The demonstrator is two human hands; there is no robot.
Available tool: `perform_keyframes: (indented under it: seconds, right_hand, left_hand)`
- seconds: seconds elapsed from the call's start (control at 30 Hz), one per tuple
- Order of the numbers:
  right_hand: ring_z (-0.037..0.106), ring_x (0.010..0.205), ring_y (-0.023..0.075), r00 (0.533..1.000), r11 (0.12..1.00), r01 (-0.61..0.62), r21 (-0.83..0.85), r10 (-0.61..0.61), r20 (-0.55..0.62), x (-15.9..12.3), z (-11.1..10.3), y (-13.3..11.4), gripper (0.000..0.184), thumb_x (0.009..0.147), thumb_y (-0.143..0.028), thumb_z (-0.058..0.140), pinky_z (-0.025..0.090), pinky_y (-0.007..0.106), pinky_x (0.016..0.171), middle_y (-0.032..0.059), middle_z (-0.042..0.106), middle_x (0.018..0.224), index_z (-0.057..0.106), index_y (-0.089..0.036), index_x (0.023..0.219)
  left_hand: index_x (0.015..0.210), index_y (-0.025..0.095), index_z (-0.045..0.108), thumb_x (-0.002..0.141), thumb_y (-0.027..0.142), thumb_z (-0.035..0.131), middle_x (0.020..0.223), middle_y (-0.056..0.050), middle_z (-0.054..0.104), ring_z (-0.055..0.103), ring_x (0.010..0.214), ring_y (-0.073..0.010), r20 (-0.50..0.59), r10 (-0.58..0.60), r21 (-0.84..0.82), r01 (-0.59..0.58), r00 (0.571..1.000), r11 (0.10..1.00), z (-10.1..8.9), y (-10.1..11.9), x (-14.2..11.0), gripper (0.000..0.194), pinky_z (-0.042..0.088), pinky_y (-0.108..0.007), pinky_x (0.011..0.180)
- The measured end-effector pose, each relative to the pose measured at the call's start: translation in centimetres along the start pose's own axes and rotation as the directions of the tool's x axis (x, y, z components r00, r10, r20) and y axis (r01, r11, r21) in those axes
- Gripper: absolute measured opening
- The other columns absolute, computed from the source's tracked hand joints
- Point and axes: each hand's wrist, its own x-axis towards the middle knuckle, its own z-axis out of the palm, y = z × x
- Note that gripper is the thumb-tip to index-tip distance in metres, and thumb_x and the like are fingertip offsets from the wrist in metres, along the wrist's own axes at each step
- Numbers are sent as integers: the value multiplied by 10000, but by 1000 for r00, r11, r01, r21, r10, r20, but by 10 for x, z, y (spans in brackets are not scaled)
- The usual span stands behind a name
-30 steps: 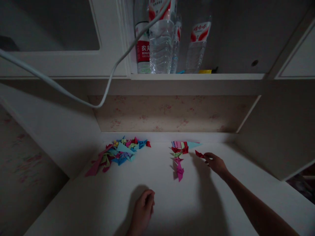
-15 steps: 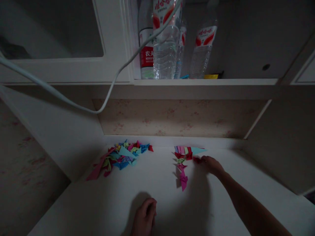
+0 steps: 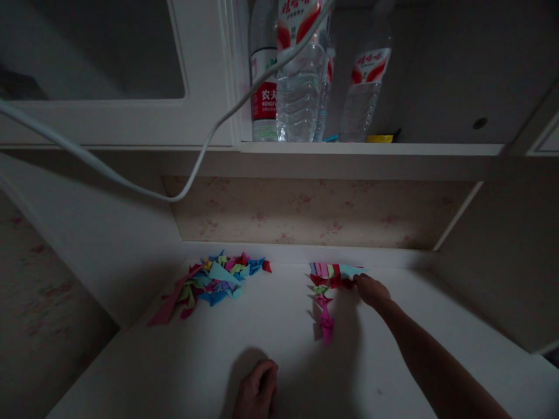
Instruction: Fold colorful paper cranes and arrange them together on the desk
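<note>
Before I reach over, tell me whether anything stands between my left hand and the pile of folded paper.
Nothing visible: only bare white tabletop lies between your left hand and the pile of folded paper. The white cord shows higher up, off that path.

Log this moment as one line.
right hand: fingers on red folded paper | left hand: curled, apart from papers | multicoloured paper pile: far left
</note>
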Motion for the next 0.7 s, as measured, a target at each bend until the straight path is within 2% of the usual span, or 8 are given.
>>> perform_keyframes:
  seconds: [0.17,0.3,0.5,0.7]
  right_hand:
    - [636,967,250,1000,1000,-3,-13,3,4,2,-1,-5,305,921,-158,341,442,335,742,129,604,1117,585,-201,1098]
    - [631,979,252,1000,1000,-11,-10,11,8,-1,-2,-4,318,909,-149,357,442,340,749,136,601,1132,573,-205,1135]
    - [629,990,246,1000,1000,-12,8,12,9,-5,0,-4,353,911,-152,349,443,330,757,132,591,1161,536,-204,1205]
    - [625,996,261,999,1000,-27,14,26,20,-10,2,0,368,926,-211,338,452,344,757,136,581,1185,507,-207,1253]
  left_hand:
    - [812,201,682,746,679,495,631,-25,611,545,567,-160,-8,-5,31,5,1000,999,-2,3,0,518,442,-211,510]
    - [804,201,689,753,686,476,685,-42,641,576,638,-175,-1,44,62,-43,999,997,-3,3,0,533,469,-217,579]
    - [826,197,690,765,653,503,685,-34,641,567,624,-163,-3,37,34,-37,999,999,-2,0,1,497,471,-219,590]
    - [880,178,673,772,661,491,579,12,536,477,508,-125,50,-7,-3,7,999,1000,-2,-2,0,527,379,-192,457]
